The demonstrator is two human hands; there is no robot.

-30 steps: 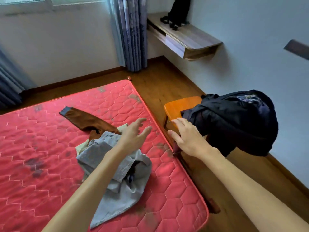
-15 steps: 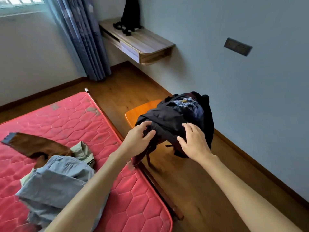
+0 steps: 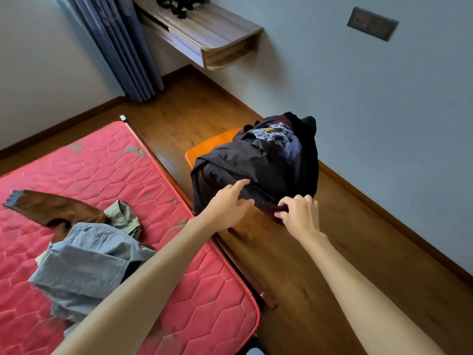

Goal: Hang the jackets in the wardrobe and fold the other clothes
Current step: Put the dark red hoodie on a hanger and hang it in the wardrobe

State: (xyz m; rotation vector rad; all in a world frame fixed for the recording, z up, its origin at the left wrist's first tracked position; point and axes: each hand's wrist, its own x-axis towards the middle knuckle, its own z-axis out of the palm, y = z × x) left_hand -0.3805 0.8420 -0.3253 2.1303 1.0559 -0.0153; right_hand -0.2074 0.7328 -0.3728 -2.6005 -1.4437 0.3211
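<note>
My left hand (image 3: 227,201) lies loose and flat on the black jacket (image 3: 256,165), steadying it, while my right hand (image 3: 298,212) pinches its hem to lift it. The jacket is heaped on the orange chair (image 3: 204,147), beside the mattress (image 3: 158,180) strewn with unfolded clothes (image 3: 84,260). Beyond, a wall shelf (image 3: 204,32).

A black jacket (image 3: 256,165) embroidered in white, blue and yellow is draped over an orange chair (image 3: 204,147). The mattress (image 3: 102,165) is quilted in red hexagons with grey stains. On it, brown (image 3: 51,208), pale green (image 3: 125,219) and grey-blue (image 3: 89,267) garments are seen. The curtain (image 3: 120,47) is striped blue-grey.
</note>
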